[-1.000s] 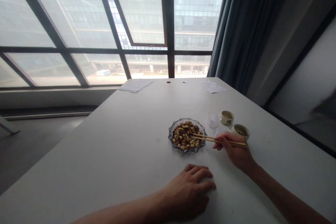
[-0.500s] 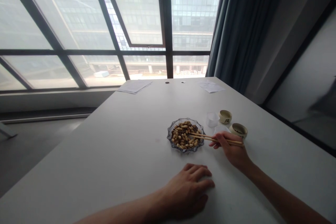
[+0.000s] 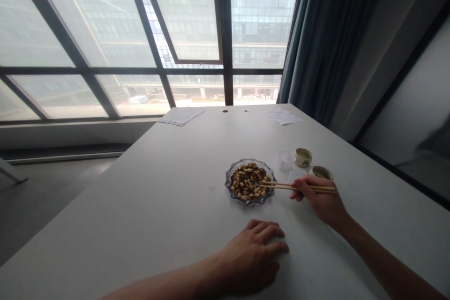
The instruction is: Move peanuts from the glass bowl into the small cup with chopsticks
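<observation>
My right hand point(image 3: 321, 199) is closed on a pair of wooden chopsticks point(image 3: 284, 186), whose tips are over the right part of a scalloped glass bowl point(image 3: 229, 191). Peanuts point(image 3: 248, 182) in their shells and darker small pieces fill the bowl. Whether the tips pinch anything is too small to tell. My left hand point(image 3: 255, 253) rests on the white table in front of the bowl, its fingers apart and bent a little, holding nothing. Behind my right hand are a clear plastic container point(image 3: 285, 161), a second clear one point(image 3: 297, 176) partly hidden, and two small ceramic cups point(image 3: 303, 157) point(image 3: 321, 173).
Papers point(image 3: 183, 116) lie at the far left of the white table point(image 3: 158, 173), and more papers point(image 3: 284, 116) at its far right. Windows point(image 3: 190, 18) stand beyond the far edge, with a dark blue curtain point(image 3: 316, 37) to the right.
My right hand has moved a little to the right, and the chopstick tips have shifted right within the bowl. My left hand has stayed in place.
</observation>
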Action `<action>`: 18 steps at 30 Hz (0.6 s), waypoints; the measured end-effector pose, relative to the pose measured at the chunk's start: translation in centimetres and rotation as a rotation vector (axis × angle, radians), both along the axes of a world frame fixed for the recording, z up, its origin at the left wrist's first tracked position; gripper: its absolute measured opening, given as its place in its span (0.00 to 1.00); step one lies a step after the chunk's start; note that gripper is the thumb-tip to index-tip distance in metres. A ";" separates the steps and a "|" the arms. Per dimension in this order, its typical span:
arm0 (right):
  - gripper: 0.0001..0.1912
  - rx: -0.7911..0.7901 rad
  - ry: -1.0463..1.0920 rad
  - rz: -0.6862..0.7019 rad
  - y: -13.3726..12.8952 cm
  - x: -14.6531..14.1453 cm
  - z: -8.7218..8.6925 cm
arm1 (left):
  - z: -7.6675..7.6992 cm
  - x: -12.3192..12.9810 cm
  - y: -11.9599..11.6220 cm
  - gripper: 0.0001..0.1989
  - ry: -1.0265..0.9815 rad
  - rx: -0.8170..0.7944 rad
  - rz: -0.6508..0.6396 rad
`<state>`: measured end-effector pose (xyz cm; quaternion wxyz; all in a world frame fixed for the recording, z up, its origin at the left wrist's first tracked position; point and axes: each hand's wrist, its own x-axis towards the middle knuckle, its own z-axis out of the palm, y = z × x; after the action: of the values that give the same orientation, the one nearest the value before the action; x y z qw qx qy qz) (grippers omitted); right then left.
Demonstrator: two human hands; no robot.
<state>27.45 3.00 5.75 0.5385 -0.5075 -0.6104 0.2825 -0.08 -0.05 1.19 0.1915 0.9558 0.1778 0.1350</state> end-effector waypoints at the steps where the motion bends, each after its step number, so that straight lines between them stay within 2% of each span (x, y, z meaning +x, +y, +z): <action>1: 0.26 -0.001 -0.016 0.005 -0.1 0.1 0.3 | 0.0 0.0 0.0 0.18 -0.002 0.001 0.000; 10: 0.25 0.002 -0.148 0.113 -0.5 -0.6 2.6 | -0.1 0.0 0.0 0.18 -0.004 0.011 -0.001; 14: 0.28 0.004 -0.174 0.134 -0.3 -0.9 2.7 | 0.0 0.0 0.1 0.20 0.002 0.002 -0.005; 18: 0.29 0.001 -0.167 0.124 -0.4 -0.9 2.2 | 0.0 0.1 0.1 0.19 -0.001 -0.003 0.001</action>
<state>26.57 2.63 7.92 0.4675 -0.4904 -0.6834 0.2718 -0.01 0.00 1.15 0.1927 0.9553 0.1786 0.1354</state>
